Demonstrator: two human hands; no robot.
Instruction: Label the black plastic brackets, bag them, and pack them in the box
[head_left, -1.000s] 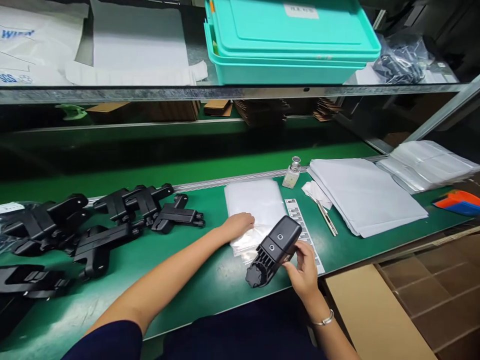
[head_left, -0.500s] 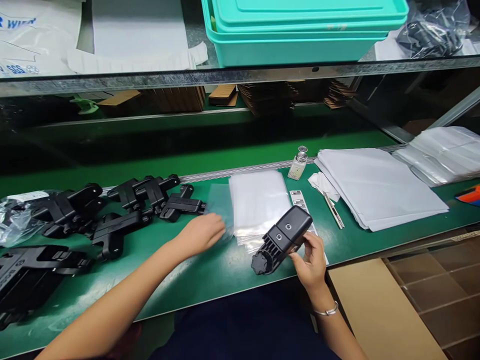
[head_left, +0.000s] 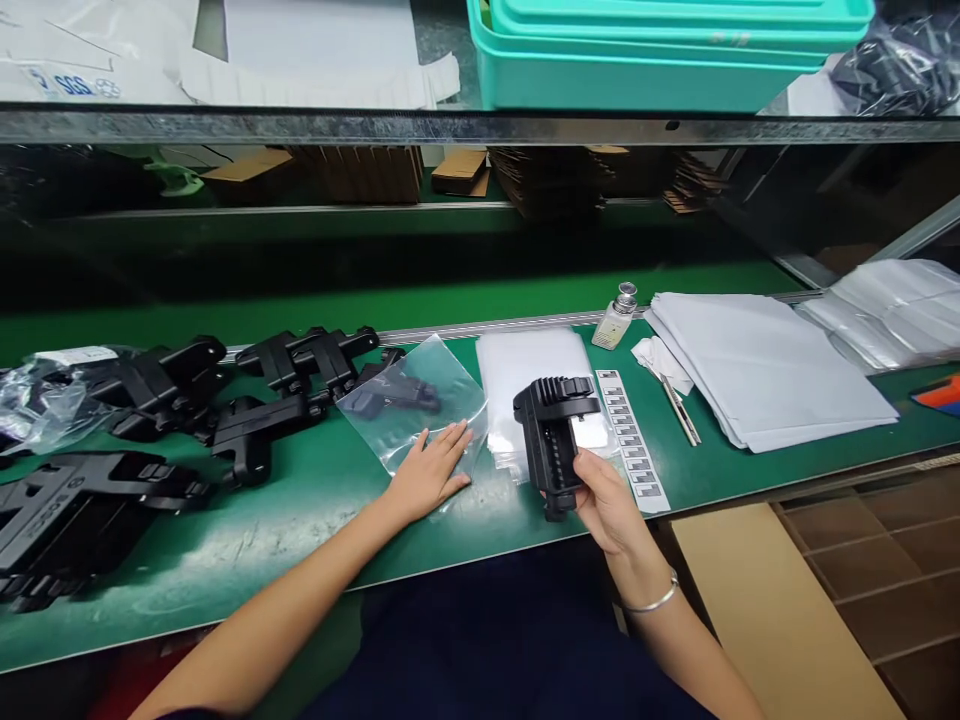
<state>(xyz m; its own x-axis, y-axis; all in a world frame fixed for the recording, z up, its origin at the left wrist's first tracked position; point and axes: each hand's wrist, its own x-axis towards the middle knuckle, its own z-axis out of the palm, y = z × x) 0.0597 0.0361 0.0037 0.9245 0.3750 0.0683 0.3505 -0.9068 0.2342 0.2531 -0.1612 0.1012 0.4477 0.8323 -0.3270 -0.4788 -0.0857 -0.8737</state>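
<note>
My right hand [head_left: 609, 502] grips a black plastic part [head_left: 556, 440], held upright over the near edge of the green bench [head_left: 315, 520]. My left hand [head_left: 431, 472] lies flat with fingers spread on a single clear plastic bag [head_left: 409, 400] that it has drawn to the left of the stack of clear bags [head_left: 529, 375]. The bag partly covers one of several black plastic parts [head_left: 225, 400] lying at the left. A strip of small labels [head_left: 634, 450] lies just right of the held part.
A small glass bottle [head_left: 616, 317], tweezers [head_left: 679, 400] and a stack of white sheets [head_left: 757, 365] lie to the right, with more clear bags [head_left: 892, 310] beyond. A teal bin [head_left: 660, 50] sits on the upper shelf. A cardboard box [head_left: 780, 620] stands at lower right.
My left hand slid one clear bag off the stack to the left and now presses it flat. My right hand turned the black part from tilted to upright.
</note>
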